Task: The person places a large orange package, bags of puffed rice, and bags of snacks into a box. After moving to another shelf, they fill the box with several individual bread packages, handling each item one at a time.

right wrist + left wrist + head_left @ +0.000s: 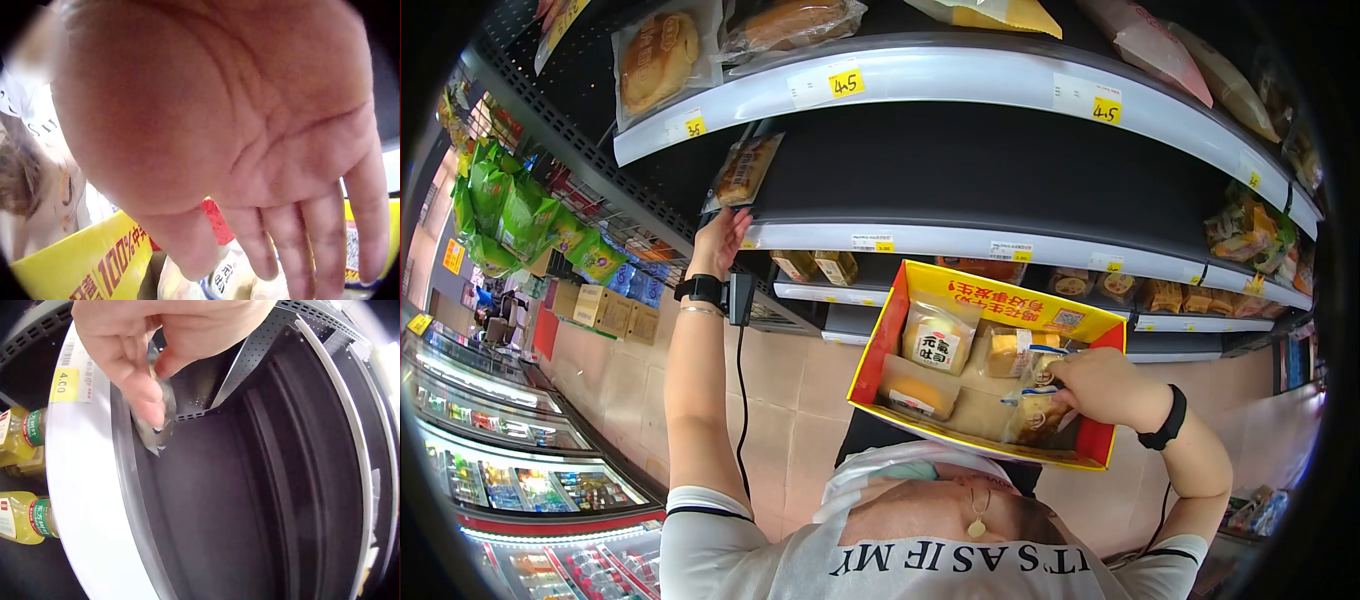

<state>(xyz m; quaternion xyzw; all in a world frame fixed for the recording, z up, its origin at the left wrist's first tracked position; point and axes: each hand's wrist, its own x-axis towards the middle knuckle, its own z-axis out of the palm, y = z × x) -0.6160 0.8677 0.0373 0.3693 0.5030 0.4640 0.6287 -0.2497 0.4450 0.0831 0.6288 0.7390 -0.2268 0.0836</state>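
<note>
My left hand (722,240) reaches onto the middle shelf and pinches the near end of a bread in a clear wrapper (747,172). In the left wrist view, thumb and fingers close on the crinkled wrapper (164,428) behind the shelf's front lip. Over the right end of a yellow and red box (870,372), my right hand (1115,385) reaches down with fingers extended, near a blue-edged bread pack (1032,418). Also in the box lie a white-labelled toast pack (937,338), a bun pack (919,389) and a yellow cake pack (1006,352).
Price-tagged shelf edges (960,238) run across in front. More wrapped breads (660,60) lie on the upper shelf, and yellow drink bottles (24,517) stand below. Green bags (505,200) hang at left, above cartons (602,310). A chiller (530,480) stands at lower left.
</note>
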